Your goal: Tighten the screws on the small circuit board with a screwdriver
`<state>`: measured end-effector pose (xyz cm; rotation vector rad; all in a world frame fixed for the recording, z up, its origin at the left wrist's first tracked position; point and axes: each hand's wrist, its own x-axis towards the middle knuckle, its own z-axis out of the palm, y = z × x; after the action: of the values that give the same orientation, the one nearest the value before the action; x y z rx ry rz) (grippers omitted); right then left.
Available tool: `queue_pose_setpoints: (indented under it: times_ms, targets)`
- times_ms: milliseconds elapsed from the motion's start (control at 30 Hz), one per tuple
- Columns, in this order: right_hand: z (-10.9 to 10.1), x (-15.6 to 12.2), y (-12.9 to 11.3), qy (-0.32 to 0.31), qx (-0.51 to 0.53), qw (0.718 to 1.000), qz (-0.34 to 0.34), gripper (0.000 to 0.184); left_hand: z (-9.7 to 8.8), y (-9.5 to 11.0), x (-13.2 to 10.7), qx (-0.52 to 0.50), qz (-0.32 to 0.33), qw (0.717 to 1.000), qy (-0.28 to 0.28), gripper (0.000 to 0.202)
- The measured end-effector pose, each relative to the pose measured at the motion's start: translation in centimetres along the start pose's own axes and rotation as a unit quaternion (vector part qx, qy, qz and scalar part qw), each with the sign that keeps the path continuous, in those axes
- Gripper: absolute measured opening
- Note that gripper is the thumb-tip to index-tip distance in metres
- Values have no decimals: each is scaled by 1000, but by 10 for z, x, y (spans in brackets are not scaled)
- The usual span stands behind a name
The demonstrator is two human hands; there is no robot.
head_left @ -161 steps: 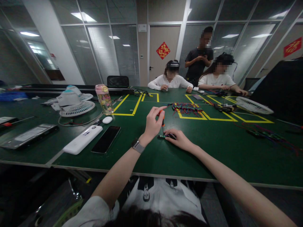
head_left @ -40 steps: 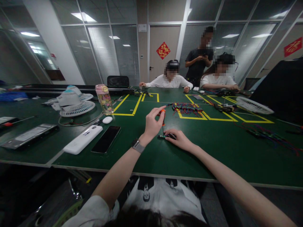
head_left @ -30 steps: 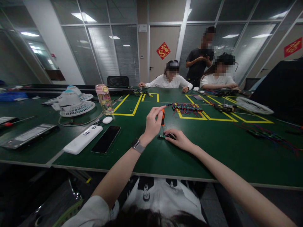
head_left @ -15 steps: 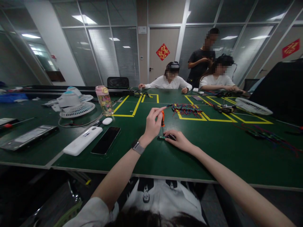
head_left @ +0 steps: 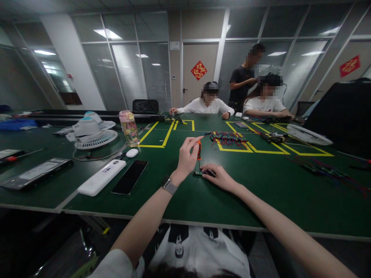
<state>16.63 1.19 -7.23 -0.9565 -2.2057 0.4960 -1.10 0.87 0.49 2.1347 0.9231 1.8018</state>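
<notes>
My left hand (head_left: 188,153) is closed around the orange-and-black handle of a screwdriver (head_left: 199,152), its index finger stretched out over the top. The screwdriver stands upright, and its thin shaft runs down to a small green circuit board (head_left: 198,173) on the table. My right hand (head_left: 218,175) presses the board's right side against the tabletop, fingers bent over a dark part of it. The fingers hide much of the board, and the exact spot the tip touches is too small to make out.
Left of my hands lie a black phone (head_left: 130,177), a white power bank (head_left: 102,177) and a white oval case (head_left: 132,153). A drink bottle (head_left: 129,129) and white fans (head_left: 94,133) stand behind. Wired boards (head_left: 228,139) lie ahead. Three people are across the table (head_left: 174,208).
The camera has tilted slightly up, so the whole scene sits a little lower. Both hands keep their places on the screwdriver and the board.
</notes>
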Motion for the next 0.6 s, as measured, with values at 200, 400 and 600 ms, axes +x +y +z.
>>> queue_pose_setpoints:
  times_ms: [200, 400, 600]
  targets:
    - [0, 0, -1, 0, -3, 1000, 2, 12, 0, 0, 0, -7, -5, 1000, 5, 25]
    - [0, 0, -2, -1, -1, 1000, 8, 11, -1, 3, 0, 20, -10, 1000, 5, 22]
    - [1, 0, 1, 0, 0, 1000, -1, 12, -1, 2, 0, -22, -14, 1000, -14, 30]
